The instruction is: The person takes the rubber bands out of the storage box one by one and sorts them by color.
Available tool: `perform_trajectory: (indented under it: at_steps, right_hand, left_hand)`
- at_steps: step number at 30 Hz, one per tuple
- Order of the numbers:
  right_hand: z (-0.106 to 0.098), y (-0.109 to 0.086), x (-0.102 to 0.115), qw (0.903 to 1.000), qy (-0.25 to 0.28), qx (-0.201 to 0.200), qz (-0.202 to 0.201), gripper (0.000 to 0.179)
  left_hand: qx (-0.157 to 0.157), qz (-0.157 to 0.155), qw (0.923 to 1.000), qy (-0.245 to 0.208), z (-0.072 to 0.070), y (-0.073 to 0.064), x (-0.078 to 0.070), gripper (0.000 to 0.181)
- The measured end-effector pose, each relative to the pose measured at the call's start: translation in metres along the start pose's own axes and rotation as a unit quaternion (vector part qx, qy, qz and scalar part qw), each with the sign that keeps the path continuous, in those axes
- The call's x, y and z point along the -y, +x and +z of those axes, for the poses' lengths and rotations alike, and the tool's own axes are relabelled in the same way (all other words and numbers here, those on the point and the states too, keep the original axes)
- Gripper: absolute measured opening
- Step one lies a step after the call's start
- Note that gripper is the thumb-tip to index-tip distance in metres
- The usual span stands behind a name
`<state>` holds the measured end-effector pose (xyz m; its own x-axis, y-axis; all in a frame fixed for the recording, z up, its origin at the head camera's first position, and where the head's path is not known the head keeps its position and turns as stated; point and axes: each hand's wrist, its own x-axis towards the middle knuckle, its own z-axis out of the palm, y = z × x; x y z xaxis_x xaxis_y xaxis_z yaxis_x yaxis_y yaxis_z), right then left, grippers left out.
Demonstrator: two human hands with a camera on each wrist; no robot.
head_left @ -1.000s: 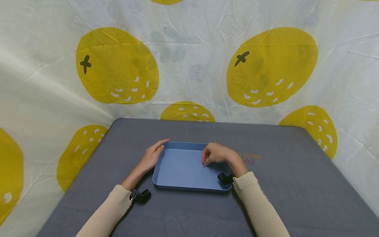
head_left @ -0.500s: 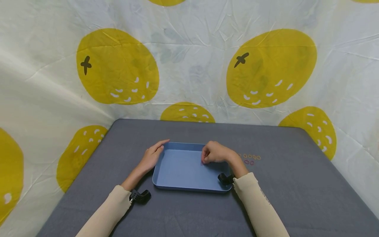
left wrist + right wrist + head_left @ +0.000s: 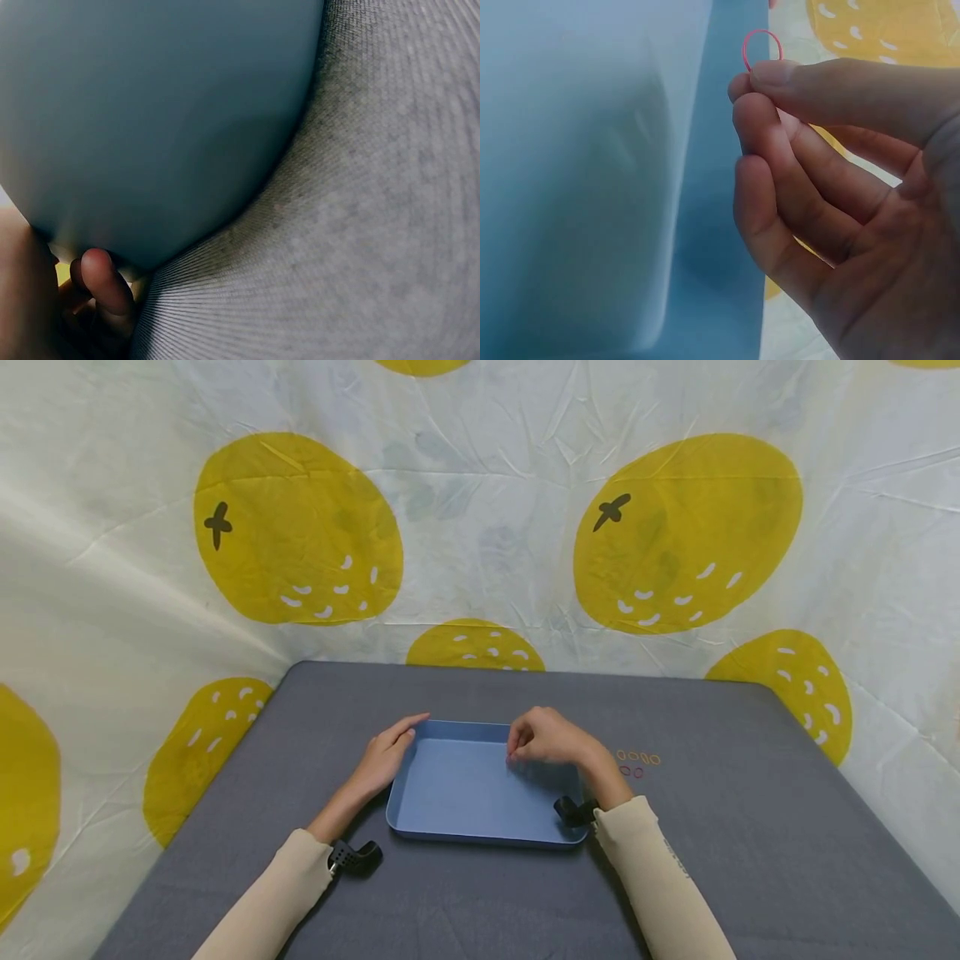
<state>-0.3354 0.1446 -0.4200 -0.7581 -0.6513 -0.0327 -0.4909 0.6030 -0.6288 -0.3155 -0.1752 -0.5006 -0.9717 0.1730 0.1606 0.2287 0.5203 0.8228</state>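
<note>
My right hand [image 3: 546, 737] is over the right half of a shallow blue tray [image 3: 453, 785]. In the right wrist view its thumb and index finger pinch a small red rubber band [image 3: 744, 54], and the loop stands up past the fingertips. The other fingers are bent beside them. At the tray's left wall my left hand [image 3: 384, 756] grips the side, the index finger reaching along to the far left corner. The left wrist view shows bent fingers [image 3: 105, 281] against the tray's outside; much of that hand is hidden.
On the grey table [image 3: 480, 902], right of the tray, lie a row of several orange-yellow rubber bands [image 3: 633, 756] and red rubber bands [image 3: 638, 772] in front, partly behind my right wrist. A white curtain [image 3: 487, 568] with yellow fruit prints hangs behind.
My right hand has moved up and slightly away from me, with the red rubber band between its fingertips. The left hand and the tray have stayed in place.
</note>
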Motion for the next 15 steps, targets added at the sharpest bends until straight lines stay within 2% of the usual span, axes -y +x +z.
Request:
perform_trajectory:
  at_steps: [15]
  right_hand:
    - [-0.011,-0.012,0.007,0.9998,0.006,-0.017,-0.001,0.011]
  left_hand:
    - [0.001,0.005,1.0000,-0.002,0.002,-0.003,-0.001,0.041]
